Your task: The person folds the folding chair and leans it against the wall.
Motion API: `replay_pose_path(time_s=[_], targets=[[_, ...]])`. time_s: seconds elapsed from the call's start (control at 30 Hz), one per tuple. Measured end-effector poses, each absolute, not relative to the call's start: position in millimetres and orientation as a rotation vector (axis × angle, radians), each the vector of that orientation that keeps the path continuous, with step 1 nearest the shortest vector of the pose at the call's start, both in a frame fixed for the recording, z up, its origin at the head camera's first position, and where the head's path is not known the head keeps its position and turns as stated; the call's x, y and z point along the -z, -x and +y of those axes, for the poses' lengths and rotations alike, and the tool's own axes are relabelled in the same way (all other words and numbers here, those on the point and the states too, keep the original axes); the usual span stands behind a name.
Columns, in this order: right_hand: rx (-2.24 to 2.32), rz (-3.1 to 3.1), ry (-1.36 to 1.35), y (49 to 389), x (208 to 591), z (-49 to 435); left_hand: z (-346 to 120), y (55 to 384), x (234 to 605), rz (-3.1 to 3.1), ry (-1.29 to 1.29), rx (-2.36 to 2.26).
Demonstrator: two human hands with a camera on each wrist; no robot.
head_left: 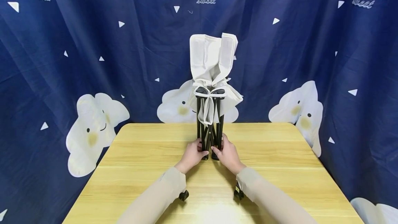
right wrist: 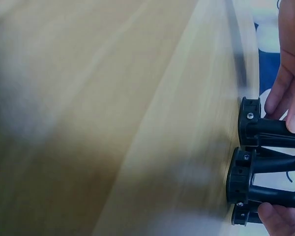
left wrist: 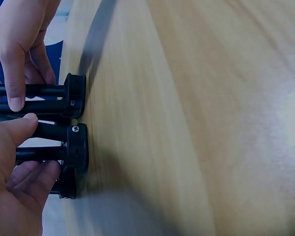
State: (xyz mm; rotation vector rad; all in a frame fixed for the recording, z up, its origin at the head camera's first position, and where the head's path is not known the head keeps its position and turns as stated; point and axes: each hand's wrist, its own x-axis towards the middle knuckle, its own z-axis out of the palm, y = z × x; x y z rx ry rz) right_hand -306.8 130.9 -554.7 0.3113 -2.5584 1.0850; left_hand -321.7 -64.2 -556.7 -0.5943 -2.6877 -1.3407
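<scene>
A folded camp chair [head_left: 209,104] with white fabric and black tube legs stands upright on the table. My left hand [head_left: 191,156] grips the left legs low down, its thumb across a tube in front. On the other side my right hand [head_left: 229,155] grips the right legs at about the same height. In the left wrist view, the black leg feet [left wrist: 77,145] rest on the wood, with my left hand [left wrist: 12,172] below and my right hand above. The right wrist view shows screwed black feet [right wrist: 241,177] and fingers of my right hand [right wrist: 278,219] behind a tube.
The light wooden table [head_left: 140,182] extends to both sides of the chair. Behind it hangs a navy curtain [head_left: 149,44] printed with white clouds and triangles. A small black device [head_left: 238,192] hangs under each wrist.
</scene>
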Motion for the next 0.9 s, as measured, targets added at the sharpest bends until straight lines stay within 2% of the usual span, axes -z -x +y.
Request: replay_pose_path(time_s=[0.9], targets=[[-1.072,-2.559,-0.301,339,557,131,-59,351,555,-2.709,0.599,1.303]])
